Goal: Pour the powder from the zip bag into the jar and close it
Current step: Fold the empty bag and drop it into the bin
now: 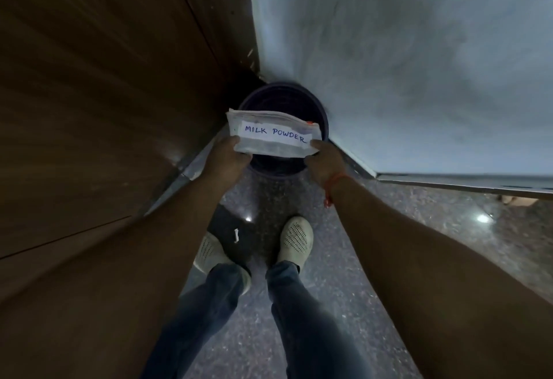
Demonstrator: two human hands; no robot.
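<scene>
A flat clear zip bag (273, 136) with a white label reading MILK POWDER and a small orange slider at its right end hangs level over a dark round bin (321, 115) on the floor. My left hand (229, 156) pinches the bag's left end. My right hand (324, 163), with a red thread at the wrist, pinches its right end. The bag looks nearly flat. No jar is in view.
The bin stands in a corner between a brown wooden panel (104, 94) on the left and a pale wall (419, 64) on the right. Below are a speckled stone floor (389, 229), my two feet in light shoes, and a dark flat object (230, 235) by my left foot.
</scene>
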